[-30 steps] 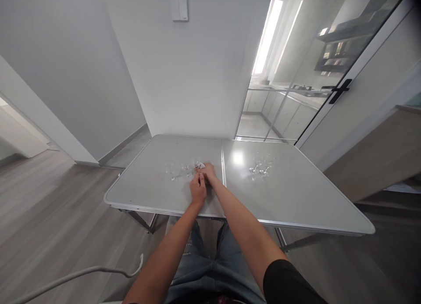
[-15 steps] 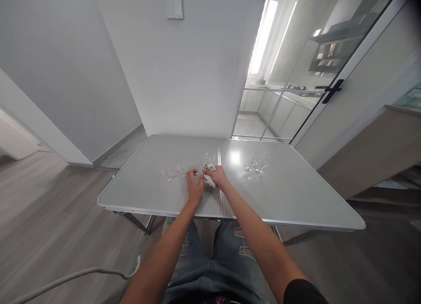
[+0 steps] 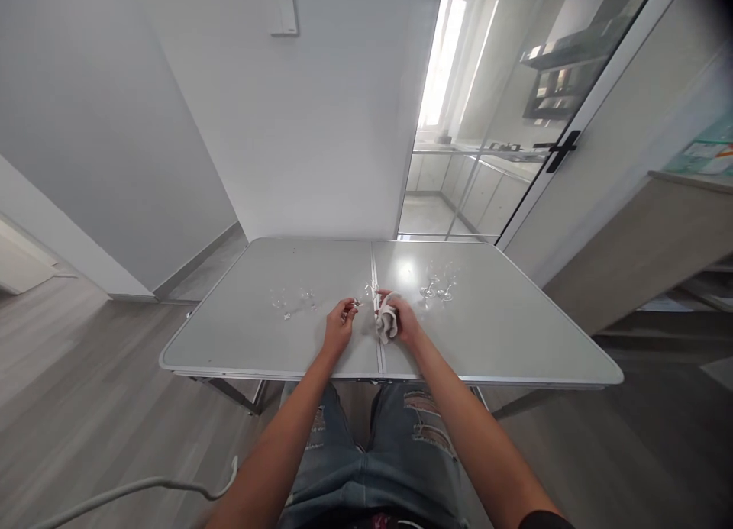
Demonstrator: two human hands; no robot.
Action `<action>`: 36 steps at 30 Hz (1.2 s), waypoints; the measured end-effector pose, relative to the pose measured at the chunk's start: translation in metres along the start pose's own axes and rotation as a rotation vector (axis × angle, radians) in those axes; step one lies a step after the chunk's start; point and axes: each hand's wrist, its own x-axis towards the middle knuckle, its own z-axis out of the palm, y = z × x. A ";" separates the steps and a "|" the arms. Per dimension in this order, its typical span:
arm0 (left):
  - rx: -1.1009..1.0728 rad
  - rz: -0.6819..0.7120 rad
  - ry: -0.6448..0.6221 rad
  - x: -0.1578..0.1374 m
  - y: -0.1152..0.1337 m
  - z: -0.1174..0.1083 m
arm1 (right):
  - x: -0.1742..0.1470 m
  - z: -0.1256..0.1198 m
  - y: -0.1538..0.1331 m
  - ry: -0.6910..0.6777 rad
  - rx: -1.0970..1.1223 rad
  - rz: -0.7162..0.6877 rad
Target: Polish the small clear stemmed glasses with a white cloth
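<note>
Near the table's middle, my left hand (image 3: 339, 327) is closed in a pinch on the foot end of a small clear stemmed glass (image 3: 368, 291). The glass is tilted, its bowl pointing toward my right hand (image 3: 405, 320). A crumpled white cloth (image 3: 386, 324) is bunched in my right hand, whose fingers reach to the glass's bowl. Whether the cloth itself touches the glass I cannot tell. To the left of my hands stand clear stemmed glasses (image 3: 285, 306), faint against the tabletop. More such glasses (image 3: 445, 288) are grouped to the right.
The grey folding table (image 3: 246, 338) has a metal rim and a centre seam. A white wall (image 3: 321, 147) rises behind it. At the back right is a glass door (image 3: 463, 178) with a black handle (image 3: 564, 151). A pale hose (image 3: 154, 483) lies at lower left.
The glass, upright-looking before, is now tilted toward my right hand. My right hand and the cloth have shifted right, away from my left hand, which now pinches the foot end. The view has shifted slightly.
</note>
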 end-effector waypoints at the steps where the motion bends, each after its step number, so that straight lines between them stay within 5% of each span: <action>1: 0.026 0.015 0.015 0.000 0.001 -0.001 | 0.000 -0.005 -0.003 0.031 0.031 -0.009; 15: 0.133 0.063 0.061 -0.002 0.017 -0.003 | 0.013 -0.031 -0.001 0.133 0.249 -0.117; 24: 0.245 0.122 0.101 -0.002 0.014 -0.003 | 0.017 -0.035 -0.001 0.357 0.238 -0.398; 36: 0.559 0.268 -0.028 -0.006 0.004 0.003 | -0.008 -0.007 -0.003 0.127 -0.438 -0.464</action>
